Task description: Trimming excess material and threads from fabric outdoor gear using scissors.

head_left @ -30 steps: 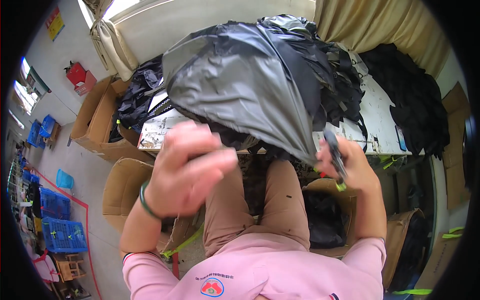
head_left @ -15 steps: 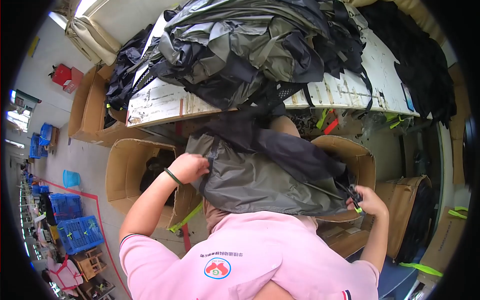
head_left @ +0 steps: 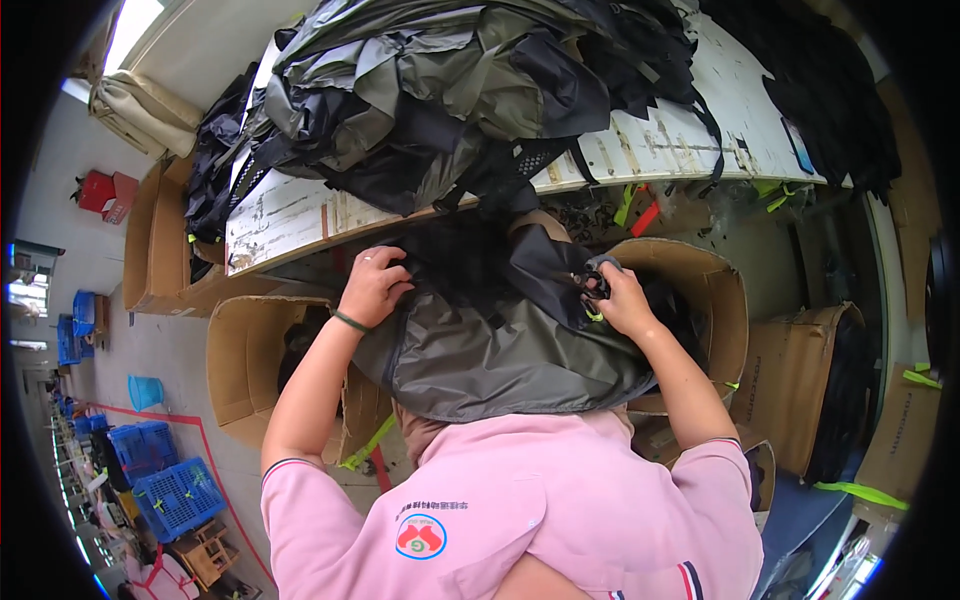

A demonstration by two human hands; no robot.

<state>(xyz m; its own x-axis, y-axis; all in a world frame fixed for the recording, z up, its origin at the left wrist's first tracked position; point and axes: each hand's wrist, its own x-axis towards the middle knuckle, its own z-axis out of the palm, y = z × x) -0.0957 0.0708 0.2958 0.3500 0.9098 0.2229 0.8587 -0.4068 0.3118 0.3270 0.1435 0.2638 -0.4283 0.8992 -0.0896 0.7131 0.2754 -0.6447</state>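
Since the earlier frame our left hand (head_left: 372, 285) has shifted up and toward the middle of the frame, and the grey-green fabric piece (head_left: 490, 350) now lies spread over our lap at the centre instead of hanging bunched. We grip its upper left edge with the left fingers curled shut on the cloth. Our right hand (head_left: 622, 298), right of centre, holds small dark scissors (head_left: 597, 278) at the fabric's black upper part; the fingers are closed round the handles. Above, across the upper half of the frame, the desk (head_left: 300, 215) carries a heap of dark garments (head_left: 450, 90). Open cardboard boxes (head_left: 725, 310) stand to the left and right of our knees.
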